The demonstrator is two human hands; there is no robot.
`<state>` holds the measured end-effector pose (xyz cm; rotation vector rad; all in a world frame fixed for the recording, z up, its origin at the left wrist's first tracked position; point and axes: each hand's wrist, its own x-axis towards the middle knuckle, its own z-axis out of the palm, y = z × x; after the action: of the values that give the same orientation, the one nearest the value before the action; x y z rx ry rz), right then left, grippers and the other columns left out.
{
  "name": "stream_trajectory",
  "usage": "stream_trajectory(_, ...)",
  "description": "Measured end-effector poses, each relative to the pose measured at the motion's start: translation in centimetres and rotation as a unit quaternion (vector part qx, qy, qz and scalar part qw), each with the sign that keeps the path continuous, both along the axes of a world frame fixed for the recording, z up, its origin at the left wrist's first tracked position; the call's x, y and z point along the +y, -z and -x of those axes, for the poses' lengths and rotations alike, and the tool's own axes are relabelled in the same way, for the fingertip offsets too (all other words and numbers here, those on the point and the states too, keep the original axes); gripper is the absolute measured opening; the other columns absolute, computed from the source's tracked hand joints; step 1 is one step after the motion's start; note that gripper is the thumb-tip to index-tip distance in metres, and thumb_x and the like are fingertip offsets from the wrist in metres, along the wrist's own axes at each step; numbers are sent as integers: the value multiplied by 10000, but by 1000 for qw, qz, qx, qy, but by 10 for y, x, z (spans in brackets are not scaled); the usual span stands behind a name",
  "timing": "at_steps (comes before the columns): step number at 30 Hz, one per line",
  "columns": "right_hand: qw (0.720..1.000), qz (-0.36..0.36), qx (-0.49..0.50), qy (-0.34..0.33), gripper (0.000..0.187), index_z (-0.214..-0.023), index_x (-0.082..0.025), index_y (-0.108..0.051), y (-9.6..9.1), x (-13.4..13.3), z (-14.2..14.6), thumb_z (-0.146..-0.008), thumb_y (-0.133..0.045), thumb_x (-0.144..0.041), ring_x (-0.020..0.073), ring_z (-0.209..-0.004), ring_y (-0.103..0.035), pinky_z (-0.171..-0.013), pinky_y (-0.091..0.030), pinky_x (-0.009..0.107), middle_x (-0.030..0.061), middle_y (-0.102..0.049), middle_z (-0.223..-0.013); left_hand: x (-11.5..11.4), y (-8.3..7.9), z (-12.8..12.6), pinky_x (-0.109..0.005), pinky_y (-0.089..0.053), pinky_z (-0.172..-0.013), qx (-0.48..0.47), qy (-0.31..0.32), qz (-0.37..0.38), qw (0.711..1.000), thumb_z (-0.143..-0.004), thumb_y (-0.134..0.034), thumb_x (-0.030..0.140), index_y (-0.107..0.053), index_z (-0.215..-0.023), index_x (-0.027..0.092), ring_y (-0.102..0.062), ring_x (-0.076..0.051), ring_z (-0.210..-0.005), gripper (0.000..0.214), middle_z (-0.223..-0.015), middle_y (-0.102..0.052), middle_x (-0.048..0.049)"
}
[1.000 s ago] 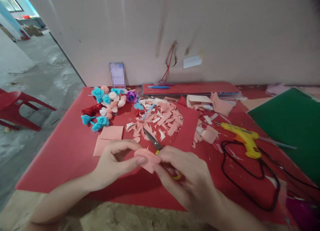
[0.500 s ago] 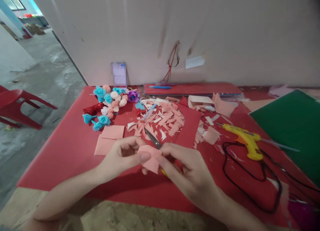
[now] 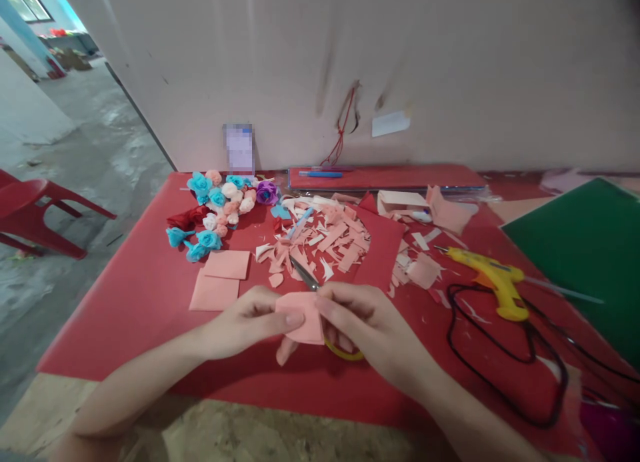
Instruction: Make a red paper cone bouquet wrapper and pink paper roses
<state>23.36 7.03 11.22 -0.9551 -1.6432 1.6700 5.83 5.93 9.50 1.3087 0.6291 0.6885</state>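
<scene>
A small piece of pink paper (image 3: 309, 330), its upper corner trimmed off at a slant, is held up over the red table. My left hand (image 3: 245, 325) pinches its left side, thumb on top and the other fingers behind. At the right edge my right hand (image 3: 375, 329) steadies the paper between thumb and fingertips. That same hand also keeps a pair of scissors (image 3: 304, 274), whose metal blades point away past the paper and whose yellow handle shows below the palm. Two stacked pink paper squares (image 3: 215, 294) lie left of my hands.
Pink paper scraps (image 3: 340, 232) are heaped beyond my hands. Crepe-paper flowers (image 3: 217, 197) lie at the back left, near a propped phone (image 3: 240, 149). On the right are a yellow glue gun (image 3: 493, 275), its looped black cord (image 3: 453, 342) and a green board (image 3: 585, 262).
The paper now appears squarer and flatter between my hands. My left hand has dropped slightly, and a pink scrap shows beyond it. More of the scissors' yellow handle is visible.
</scene>
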Motion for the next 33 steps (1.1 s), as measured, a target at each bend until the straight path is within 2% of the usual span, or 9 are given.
stream_trajectory(6,998,29,43,-36,263,-614,-181,-443,2,0,-3,-848,-449,-301,39,-394,-337,-365,-245,180,-57,-430,-498,-1,8,-1,-198,-404,-585,-97,3,61,993,-858,-484,323,-575,-561,124,-482,-81,-497,368,-467,-512,-1)
stream_trajectory(12,999,23,22,-28,270,-595,-185,-420,1,-2,-2,-836,-462,-297,47,-404,-347,-367,-245,187,-52,-422,-500,-1,6,0,-218,-393,-584,-72,-8,55,996,-844,-505,341,-566,-574,134,-462,-81,-481,345,-475,-511,8)
stream_trajectory(17,1000,10,3,-20,256,-593,-190,-407,-2,-2,-1,-820,-448,-302,53,-390,-323,-364,-237,195,-56,-400,-469,0,1,0,-220,-370,-538,-24,-12,15,1000,-850,-481,358,-527,-555,136,-454,-83,-472,372,-478,-496,9)
stream_trajectory(22,999,-31,-35,-15,224,-576,-187,-391,-2,-5,-1,-788,-428,-250,58,-414,-304,-388,-224,204,-58,-358,-473,2,-4,1,-202,-340,-497,58,2,-77,995,-860,-452,305,-514,-548,124,-432,-75,-465,366,-493,-492,3)
stream_trajectory(26,994,-86,-70,-18,238,-544,-188,-354,-5,-7,-2,-772,-412,-224,65,-439,-308,-409,-234,207,-52,-335,-487,2,-8,2,-184,-353,-497,52,23,-120,991,-852,-450,229,-518,-556,121,-456,-74,-481,322,-509,-504,-2)
stream_trajectory(30,982,-146,-123,-9,268,-601,-186,-424,-9,0,-7,-845,-360,-276,84,-469,-393,-453,-312,210,-31,-424,-524,-1,-5,1,-210,-370,-542,13,-2,-64,998,-863,-444,270,-530,-536,125,-464,-88,-491,368,-498,-512,-10)
stream_trajectory(33,938,-197,-285,-5,204,-712,-185,-493,3,8,-14,-850,-403,-306,119,-529,-480,-501,-374,232,-3,-520,-596,-4,0,-3,-227,-371,-587,-98,-46,39,993,-847,-487,299,-553,-517,129,-471,-101,-510,377,-458,-493,-6)
